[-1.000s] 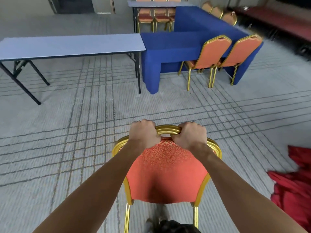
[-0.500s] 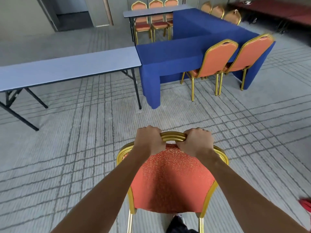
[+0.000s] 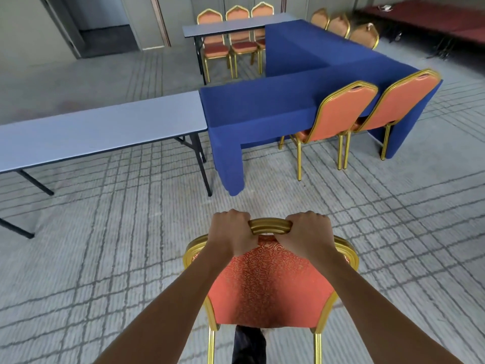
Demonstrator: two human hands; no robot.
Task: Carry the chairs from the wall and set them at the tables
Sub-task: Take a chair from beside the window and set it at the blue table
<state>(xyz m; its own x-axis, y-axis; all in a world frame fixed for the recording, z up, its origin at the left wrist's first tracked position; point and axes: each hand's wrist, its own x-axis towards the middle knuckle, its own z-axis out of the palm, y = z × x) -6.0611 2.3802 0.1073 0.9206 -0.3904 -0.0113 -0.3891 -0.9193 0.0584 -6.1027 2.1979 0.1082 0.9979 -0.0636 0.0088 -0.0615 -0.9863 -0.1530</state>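
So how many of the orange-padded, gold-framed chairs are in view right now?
9. The held chair; two chairs at the blue-draped table's near side; three along its far side; three behind the far grey table. More may be hidden.

The floor (image 3: 105,258) is grey carpet with dark lines that cross like a net. A long grey table (image 3: 91,135) stands on it at 10 o'clock, on thin black legs. Touching its end, at 1 o'clock, stands a blue table (image 3: 262,109) whose cloth hangs down to the floor. Two orange chairs (image 3: 343,111) stand at 2 o'clock, pushed up to the blue table. Far off at 12 o'clock, another grey table (image 3: 223,27) stands with three orange chairs (image 3: 237,46) behind it.
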